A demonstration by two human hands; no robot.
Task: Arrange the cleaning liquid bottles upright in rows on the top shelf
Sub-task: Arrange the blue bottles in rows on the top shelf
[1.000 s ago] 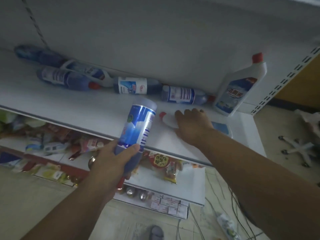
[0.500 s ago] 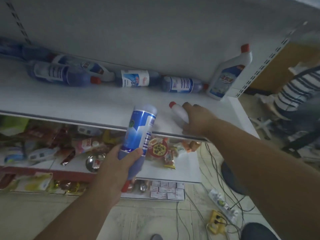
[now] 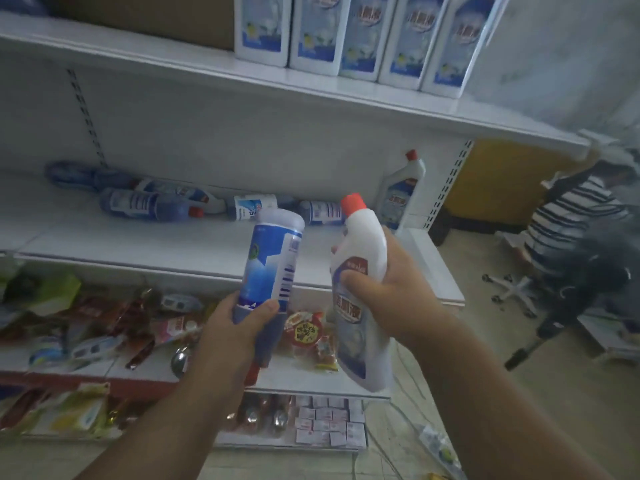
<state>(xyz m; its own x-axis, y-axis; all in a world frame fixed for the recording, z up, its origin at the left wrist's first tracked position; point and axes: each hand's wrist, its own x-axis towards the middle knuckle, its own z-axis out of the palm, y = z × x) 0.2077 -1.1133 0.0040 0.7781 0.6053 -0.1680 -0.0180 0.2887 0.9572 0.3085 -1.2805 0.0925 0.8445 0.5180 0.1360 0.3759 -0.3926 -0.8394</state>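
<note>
Now my left hand (image 3: 239, 327) is clamped around the neck end of a blue cleaning liquid bottle (image 3: 272, 261), which I hold upside down, its flat base tilted up and away from me and its red cap below my palm. Just to its right, my right hand (image 3: 391, 289) is wrapped tight around the waist of a white cleaning liquid bottle (image 3: 360, 306) with a red cap (image 3: 353, 203), cap uppermost and the body leaning a little. Both bottles hang in the air in front of the middle shelf (image 3: 138, 244), not touching each other. Beyond my hands, on that shelf, several blue bottles (image 3: 149, 206) lie on their sides along the back panel, and one white bottle (image 3: 401, 192) stands upright at the far right. Above my hands, a row of white bottles (image 3: 346, 32) stands upright side by side on the top shelf (image 3: 156, 53). Below my hands, the lower shelf (image 3: 294, 375) holds scattered snack packets (image 3: 304, 332).
</note>
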